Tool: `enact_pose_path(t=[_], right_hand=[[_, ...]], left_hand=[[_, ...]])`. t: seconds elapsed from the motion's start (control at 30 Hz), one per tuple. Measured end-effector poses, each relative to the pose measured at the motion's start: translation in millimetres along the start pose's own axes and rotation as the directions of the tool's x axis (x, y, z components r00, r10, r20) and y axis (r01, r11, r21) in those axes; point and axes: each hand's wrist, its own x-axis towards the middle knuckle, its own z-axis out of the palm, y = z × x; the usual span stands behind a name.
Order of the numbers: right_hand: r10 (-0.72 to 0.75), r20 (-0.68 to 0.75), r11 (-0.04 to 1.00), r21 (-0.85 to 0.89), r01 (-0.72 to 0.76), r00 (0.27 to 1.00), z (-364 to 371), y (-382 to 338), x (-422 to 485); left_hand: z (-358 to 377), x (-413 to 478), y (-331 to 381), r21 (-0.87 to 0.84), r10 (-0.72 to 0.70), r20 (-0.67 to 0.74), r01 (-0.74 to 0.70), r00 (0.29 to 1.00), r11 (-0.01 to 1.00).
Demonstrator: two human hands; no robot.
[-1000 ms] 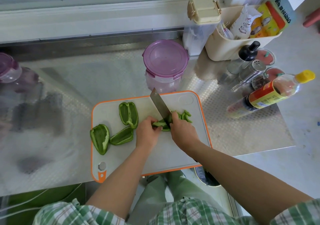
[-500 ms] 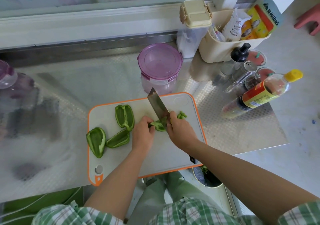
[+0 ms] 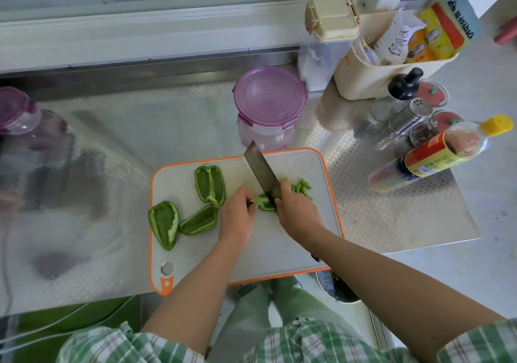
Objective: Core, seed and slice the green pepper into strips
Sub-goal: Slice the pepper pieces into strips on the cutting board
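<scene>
a person in a green checked shirt (image 3: 307,343) slices green pepper at a patterned steel counter (image 3: 391,217). a white cutting board (image 3: 279,250) with an orange rim lies on it directly in front of them. off the board's 1 o'clock corner a beige caddy (image 3: 363,80) holds packets; at 12 o'clock, just beyond the rim, stands a clear tub (image 3: 270,96) with a purple lid; at 3 o'clock a sauce bottle (image 3: 436,155) with a yellow cap stands beside smaller shakers (image 3: 402,122). the right hand (image 3: 299,214) is wrapped tight round the handle of a broad knife (image 3: 260,169), one finger up on the blade, the tip pointing to 11 o'clock and the edge down on a pepper piece (image 3: 261,201) near the board's centre. the left hand (image 3: 237,217) pins that piece from its 9 o'clock side, fingertips curled onto it. three hollowed pepper sections lie inside-up on the board's 9 o'clock half: one (image 3: 209,185) at 10 o'clock, two more (image 3: 199,220) (image 3: 165,224) side by side at 8 o'clock, the outer one lapping the rim. cut strips (image 3: 302,187) sit heaped just past the blade at 2 o'clock
</scene>
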Motion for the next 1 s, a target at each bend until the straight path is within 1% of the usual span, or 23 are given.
enact_pose_path(t=[0.07,0.13,0.27,0.47,0.73,0.87,1.0], right_hand=[[-0.007,-0.040,0.998,0.066,0.009,0.999,-1.5,3.7,-0.4],[-0.041,-0.082,0.990,0.131,0.051,0.996,-5.2,3.7,-1.8],[-0.107,-0.083,0.985,0.124,0.117,0.991,-13.2,2.3,-5.8],[-0.067,-0.032,0.996,0.062,0.069,0.997,-9.3,0.2,-11.2],[-0.021,0.023,0.999,-0.038,0.022,1.000,0.6,-8.2,-1.0],[-0.012,-0.021,1.000,0.003,0.012,1.000,3.6,-2.9,2.1],[-0.007,-0.084,0.994,0.111,0.016,0.996,2.5,0.5,-0.2]], left_hand=[[1.0,-1.0,0.4,-0.001,0.007,-0.013,-0.007,1.000,1.000],[0.5,-1.8,2.0,-0.010,0.014,-0.023,-0.014,1.000,1.000],[0.2,-1.0,4.2,-0.044,0.015,-0.044,-0.017,0.999,0.999],[0.3,-0.4,3.4,-0.074,-0.006,-0.069,0.001,0.998,0.997],[0.0,0.4,3.3,-0.098,-0.019,-0.062,0.013,0.998,0.995],[-1.5,-2.1,2.7,-0.084,-0.026,-0.055,0.021,0.998,0.996],[-1.6,-2.3,4.7,-0.071,-0.031,-0.057,0.027,0.998,0.997]])
